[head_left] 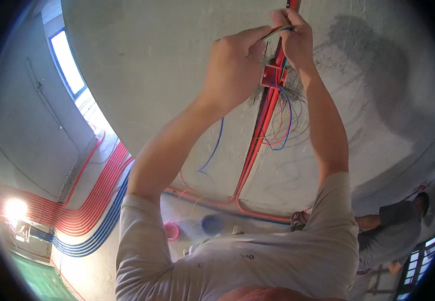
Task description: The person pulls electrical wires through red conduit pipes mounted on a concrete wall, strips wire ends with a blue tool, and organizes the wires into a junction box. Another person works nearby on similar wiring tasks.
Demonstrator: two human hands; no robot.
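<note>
A bare grey plaster wall [167, 65] filled the view, a window [67, 62] at ten o'clock. Red and blue conduits [94, 208] curved across the floor at eight o'clock; a crouching person [390, 228] worked at four o'clock. At twelve o'clock the left hand [235, 67] and right hand [292, 35] each pinched thin coloured wires [277, 31], which looped below a red junction box [271, 75] on a red conduit [257, 140] in the wall.
</note>
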